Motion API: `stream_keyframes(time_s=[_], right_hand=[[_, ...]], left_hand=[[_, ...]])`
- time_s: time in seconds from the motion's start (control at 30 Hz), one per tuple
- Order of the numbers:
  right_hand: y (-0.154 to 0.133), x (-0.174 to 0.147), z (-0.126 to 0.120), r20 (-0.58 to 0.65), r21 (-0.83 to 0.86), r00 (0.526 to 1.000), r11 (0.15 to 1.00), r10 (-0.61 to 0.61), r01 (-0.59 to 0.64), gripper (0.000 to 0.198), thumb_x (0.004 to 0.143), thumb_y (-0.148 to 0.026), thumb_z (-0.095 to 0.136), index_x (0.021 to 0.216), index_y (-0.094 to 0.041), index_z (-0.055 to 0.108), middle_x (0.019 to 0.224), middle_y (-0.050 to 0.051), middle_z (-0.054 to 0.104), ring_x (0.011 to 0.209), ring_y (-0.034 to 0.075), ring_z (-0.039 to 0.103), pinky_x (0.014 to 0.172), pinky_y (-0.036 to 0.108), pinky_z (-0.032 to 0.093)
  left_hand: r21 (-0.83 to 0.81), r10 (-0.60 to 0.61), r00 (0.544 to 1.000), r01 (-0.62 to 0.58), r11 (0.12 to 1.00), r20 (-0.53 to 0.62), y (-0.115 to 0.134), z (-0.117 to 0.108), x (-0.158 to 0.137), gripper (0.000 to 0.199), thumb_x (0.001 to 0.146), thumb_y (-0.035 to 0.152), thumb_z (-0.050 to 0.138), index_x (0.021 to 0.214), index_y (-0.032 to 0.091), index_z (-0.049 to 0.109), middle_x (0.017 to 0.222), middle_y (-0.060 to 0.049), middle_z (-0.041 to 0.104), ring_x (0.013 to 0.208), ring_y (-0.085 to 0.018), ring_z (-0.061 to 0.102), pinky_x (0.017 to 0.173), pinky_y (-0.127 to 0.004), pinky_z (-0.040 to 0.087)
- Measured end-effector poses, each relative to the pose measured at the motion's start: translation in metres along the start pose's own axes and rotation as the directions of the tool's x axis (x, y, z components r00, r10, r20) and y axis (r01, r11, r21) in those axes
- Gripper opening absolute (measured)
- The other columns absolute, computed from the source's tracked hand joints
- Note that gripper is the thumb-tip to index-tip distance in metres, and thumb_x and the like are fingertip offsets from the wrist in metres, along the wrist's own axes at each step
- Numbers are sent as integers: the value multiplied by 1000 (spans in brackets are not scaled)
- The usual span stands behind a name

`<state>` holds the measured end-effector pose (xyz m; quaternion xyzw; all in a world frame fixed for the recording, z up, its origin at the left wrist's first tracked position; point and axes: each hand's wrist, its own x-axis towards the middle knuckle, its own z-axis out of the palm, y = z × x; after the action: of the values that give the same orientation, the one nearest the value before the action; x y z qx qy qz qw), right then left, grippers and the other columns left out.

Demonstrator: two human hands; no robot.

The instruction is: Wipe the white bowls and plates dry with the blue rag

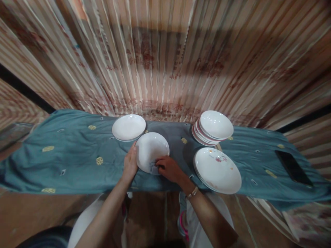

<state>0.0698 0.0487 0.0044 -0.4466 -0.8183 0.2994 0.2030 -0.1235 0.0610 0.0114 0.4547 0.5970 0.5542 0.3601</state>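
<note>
A shallow white bowl (pixel 152 146) is tilted over the middle of the cloth-covered table. My left hand (pixel 130 163) grips its left rim, with the thumb along the edge and the other fingers mostly hidden. At the lower right of the bowl, my right hand (pixel 168 168) has its fingers curled together against the inner surface. Under those fingertips shows a greyish-blue patch; whether it is a cloth or a reflection is unclear. Just behind the bowl, to the left, lie white plates (pixel 129 126), apparently a small stack.
At the back right stands a stack of white bowls (pixel 216 124), some red-edged. Floral plates (pixel 217 170) are stacked in front of it. A dark phone (pixel 293 167) lies on the green tablecloth (pixel 77 165) at the far right. Pleated curtains (pixel 160 69) hang behind the table.
</note>
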Motion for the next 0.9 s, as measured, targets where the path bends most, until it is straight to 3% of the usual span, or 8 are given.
stream_keyframes(time_s=[0.1,0.23,0.4,0.5,0.6,0.9], right_hand=[[6,2,-7,-78,-154,994,984,74,-85,24,81,-6,56,91,-16,74,102,7,73,99,21,62,96,34,46],[15,12,-7,-272,-276,956,944,106,-183,26,84,-7,53,100,-13,72,110,12,69,103,25,58,98,39,46],[25,29,0,-495,-216,866,956,69,-200,37,88,-6,43,116,-15,66,123,13,62,110,24,56,101,40,45],[27,37,6,-569,-130,820,978,62,-164,39,91,-10,41,124,-16,61,129,13,58,119,23,53,106,39,44],[24,43,9,-573,-70,819,992,46,-104,41,93,-15,41,131,-17,56,134,13,53,125,22,51,110,37,42],[-3,48,17,-402,40,911,992,-93,119,48,92,-16,41,139,-15,50,144,15,42,132,25,43,114,40,35]], left_hand=[[83,33,999,-36,996,39,-3,-2,1,57,89,58,44,123,17,64,134,-10,62,131,-26,50,116,-38,30],[160,52,997,-61,985,60,-7,-1,0,65,90,61,39,128,12,60,137,-14,59,133,-27,49,116,-42,31],[179,4,996,-19,984,86,-11,5,-6,58,92,55,39,129,16,60,137,-11,60,133,-24,50,116,-40,31],[181,-8,995,-10,983,103,-13,9,-9,56,92,52,39,129,15,60,137,-11,60,133,-24,50,116,-40,32],[186,-6,992,-18,982,126,-14,10,-11,60,93,52,37,131,11,58,138,-14,58,133,-25,50,116,-40,32],[211,12,990,-43,977,144,-14,13,-11,55,93,48,34,126,13,61,135,-13,61,129,-24,53,115,-40,34]])
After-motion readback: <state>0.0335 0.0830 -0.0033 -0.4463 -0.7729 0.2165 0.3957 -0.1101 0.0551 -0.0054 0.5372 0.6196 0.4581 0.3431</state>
